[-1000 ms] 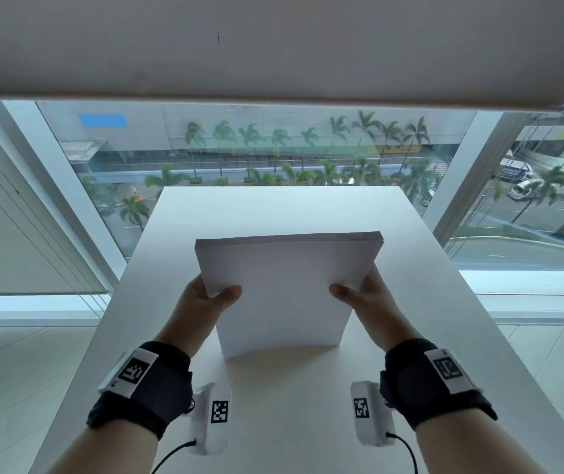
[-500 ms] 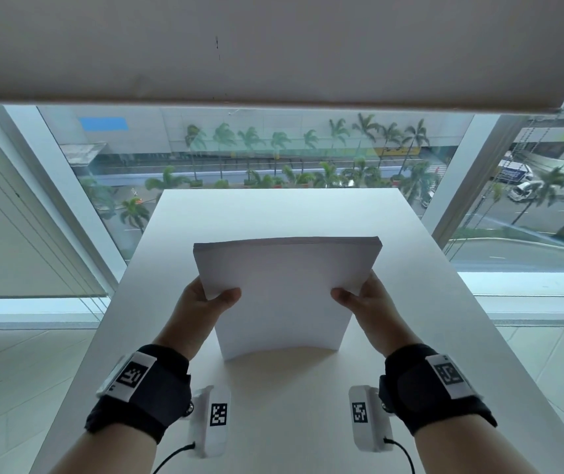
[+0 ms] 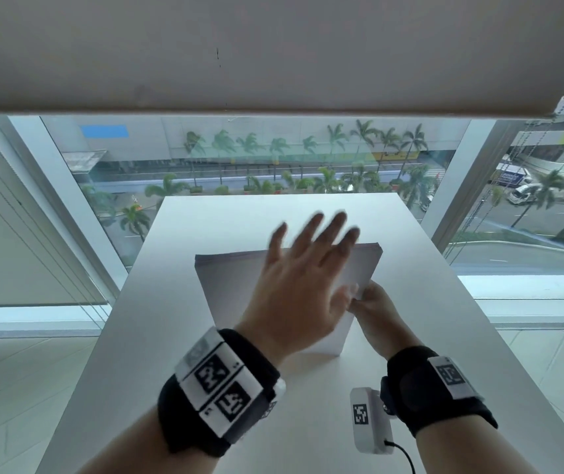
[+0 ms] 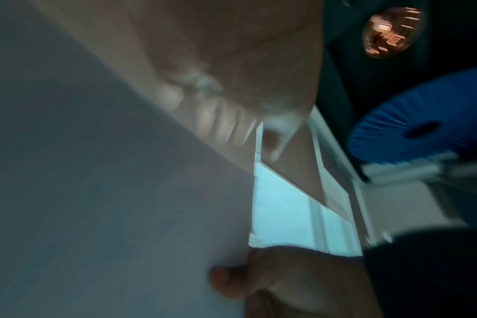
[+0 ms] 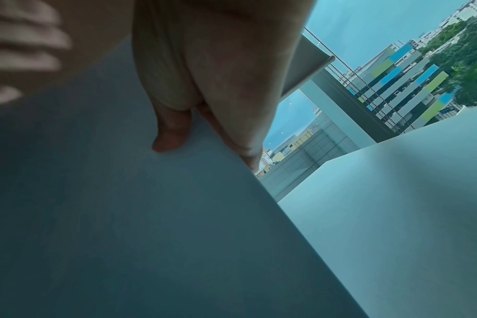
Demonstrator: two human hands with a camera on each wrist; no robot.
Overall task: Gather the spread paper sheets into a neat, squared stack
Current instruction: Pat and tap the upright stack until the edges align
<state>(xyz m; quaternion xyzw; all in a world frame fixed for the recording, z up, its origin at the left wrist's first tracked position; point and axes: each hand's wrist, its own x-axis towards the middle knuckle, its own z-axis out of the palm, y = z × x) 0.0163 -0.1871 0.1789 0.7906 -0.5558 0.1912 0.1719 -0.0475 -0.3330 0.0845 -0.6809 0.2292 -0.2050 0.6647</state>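
A stack of white paper sheets (image 3: 229, 285) stands upright on its lower edge on the white table (image 3: 427, 302), in the head view's middle. My right hand (image 3: 367, 304) grips the stack's right edge; in the right wrist view its thumb (image 5: 172, 133) presses the near face of the stack of sheets (image 5: 123, 215). My left hand (image 3: 311, 268) hovers in front of the stack with fingers spread and straight, blurred by motion, holding nothing. The left wrist view shows the stack's face (image 4: 95, 193) and the right hand's thumb (image 4: 226, 279).
The narrow white table runs to a large window (image 3: 273, 159) at the far end, with a roller blind (image 3: 273, 53) above. Table edges drop off at left and right. A white wrist camera (image 3: 371, 419) with a cable hangs over the near table surface.
My left hand has let go of the stack's left edge and swung up and right, across the front of the sheets. The right hand alone holds the stack upright.
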